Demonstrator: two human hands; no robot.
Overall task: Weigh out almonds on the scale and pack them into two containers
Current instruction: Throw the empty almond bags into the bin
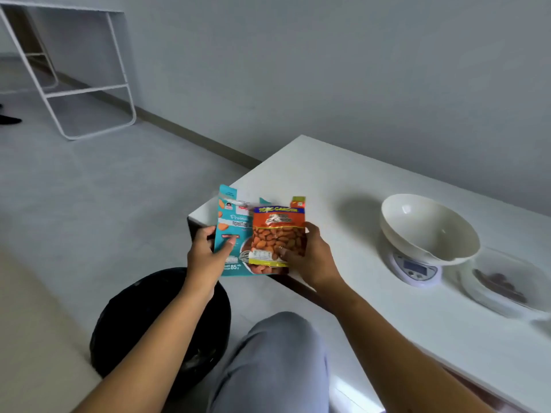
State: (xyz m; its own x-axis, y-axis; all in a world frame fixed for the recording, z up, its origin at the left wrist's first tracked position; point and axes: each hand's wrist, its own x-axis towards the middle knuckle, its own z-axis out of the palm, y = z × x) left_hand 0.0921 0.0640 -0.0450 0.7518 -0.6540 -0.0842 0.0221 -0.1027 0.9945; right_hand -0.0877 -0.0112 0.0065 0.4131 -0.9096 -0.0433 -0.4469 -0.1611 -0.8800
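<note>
My left hand (pixel 205 254) grips a teal almond packet (pixel 231 234) at its left edge. My right hand (pixel 310 257) holds an orange almond packet (pixel 278 234) that overlaps the teal one. Both packets hang over the left corner of the white table (pixel 343 186). To the right, an empty white bowl (pixel 426 228) sits on a small white digital scale (pixel 414 269). A clear container (pixel 504 281) with a few almonds in it lies at the right edge.
A black bin (pixel 155 326) stands on the floor below my left arm. My knee in grey trousers (pixel 274 353) is in front of the table edge. A white metal frame (pixel 83 70) stands far left by the wall.
</note>
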